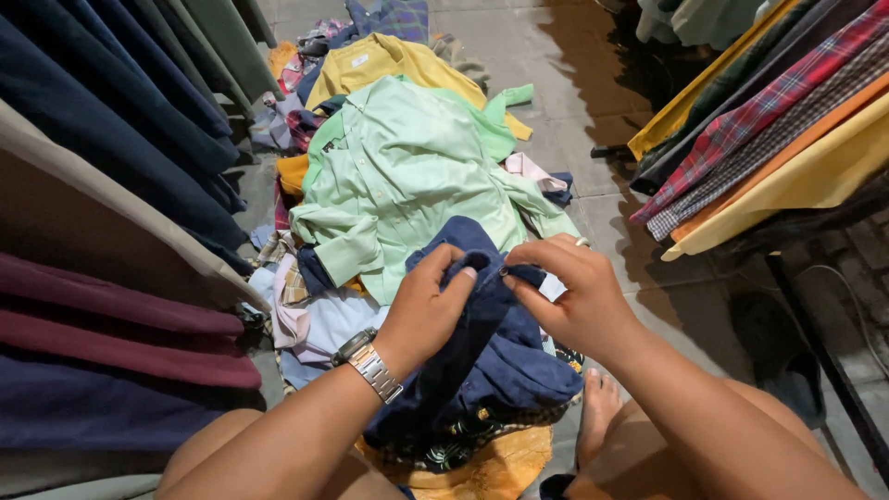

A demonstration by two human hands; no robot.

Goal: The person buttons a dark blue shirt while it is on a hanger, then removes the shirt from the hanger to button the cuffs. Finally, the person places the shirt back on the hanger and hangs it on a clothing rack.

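A dark blue shirt (482,361) lies bunched in front of me, over my lap. My left hand (428,306), with a metal watch on its wrist, pinches the shirt's upper edge. My right hand (569,292), a ring on one finger, grips the same edge just to the right, at what looks like a button. Both hands meet at the fabric's top fold. Behind the blue shirt lies a mint green shirt (407,176), spread flat on the pile.
A pile of clothes covers the tiled floor (574,74), with a yellow shirt (380,60) at the far end. Hanging garments (111,139) line the left side. A rack of plaid and yellow shirts (787,120) hangs at right. My bare foot (599,407) rests on the floor.
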